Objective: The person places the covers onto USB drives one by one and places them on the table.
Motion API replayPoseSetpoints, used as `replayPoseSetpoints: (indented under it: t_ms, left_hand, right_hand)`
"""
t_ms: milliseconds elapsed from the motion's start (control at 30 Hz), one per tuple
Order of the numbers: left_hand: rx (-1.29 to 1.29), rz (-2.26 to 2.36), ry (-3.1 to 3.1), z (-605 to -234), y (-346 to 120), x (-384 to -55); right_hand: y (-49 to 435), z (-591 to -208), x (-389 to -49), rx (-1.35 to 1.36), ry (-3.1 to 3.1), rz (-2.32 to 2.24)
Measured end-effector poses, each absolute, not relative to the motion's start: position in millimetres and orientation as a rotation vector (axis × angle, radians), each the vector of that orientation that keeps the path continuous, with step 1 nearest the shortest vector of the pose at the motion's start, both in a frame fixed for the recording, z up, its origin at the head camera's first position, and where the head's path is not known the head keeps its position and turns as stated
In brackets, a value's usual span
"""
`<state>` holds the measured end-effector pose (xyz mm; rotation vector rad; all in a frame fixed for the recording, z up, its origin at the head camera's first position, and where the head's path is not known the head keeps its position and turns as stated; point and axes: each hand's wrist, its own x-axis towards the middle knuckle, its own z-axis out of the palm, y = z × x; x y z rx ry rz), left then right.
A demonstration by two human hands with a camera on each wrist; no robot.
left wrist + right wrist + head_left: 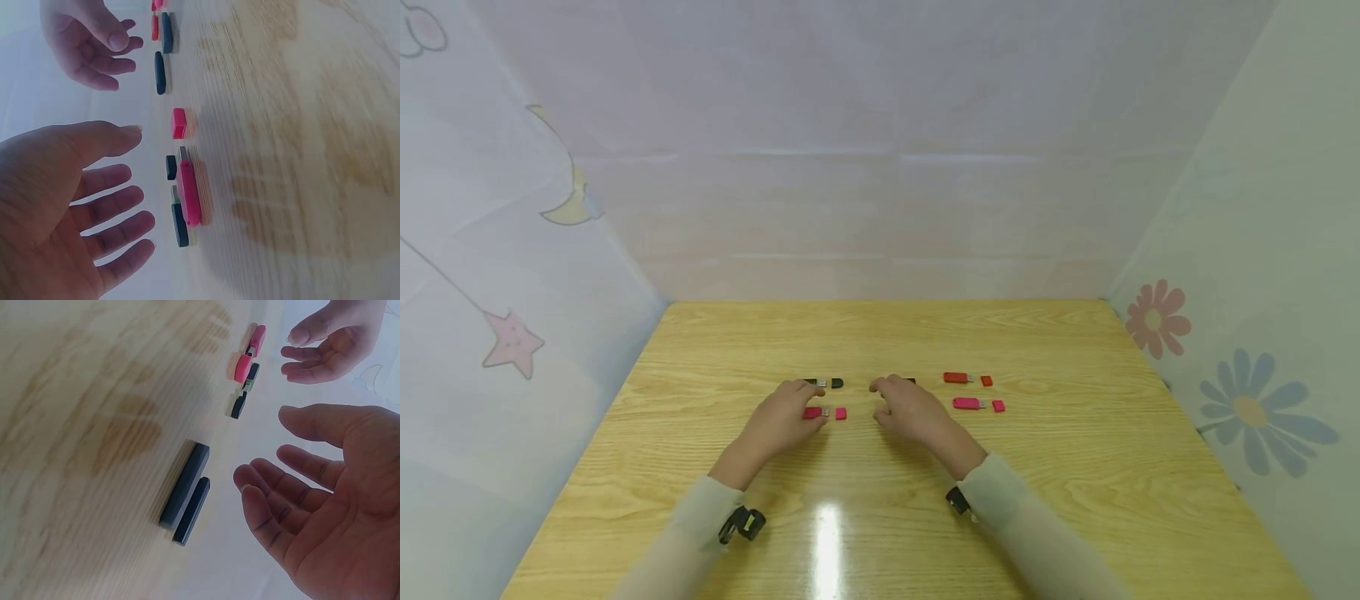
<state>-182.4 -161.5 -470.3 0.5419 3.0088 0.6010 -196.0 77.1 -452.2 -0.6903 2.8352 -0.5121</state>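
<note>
My left hand (785, 414) hovers with loosely bent fingers over a pink USB stick (189, 192), whose bare plug points toward its separate pink cap (179, 124). Just behind lies a black USB stick (180, 224), also uncapped, beside its black cap (171, 167). Nothing is in this hand. My right hand (913, 410) is held over the table with relaxed fingers and an empty palm. Near its fingertips in the right wrist view, two dark bar-shaped pieces (185, 487) lie side by side. In the head view this hand mostly hides them.
To the right lie a red USB stick (956, 377) with its red cap (987, 381) off, and a pink USB stick (967, 403) beside its pink cap (998, 406). The wooden table (1075, 467) meets printed cloth walls (880, 225) at the back and sides.
</note>
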Motion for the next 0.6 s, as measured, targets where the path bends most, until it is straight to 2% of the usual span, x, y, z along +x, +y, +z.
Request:
replayPoseSetpoints:
  t_ms: [600]
  left_hand:
    - [0.521, 0.551, 2.981, -468, -180, -181]
  right_hand:
    - [57, -451, -194, -0.748, 2.804, -0.437]
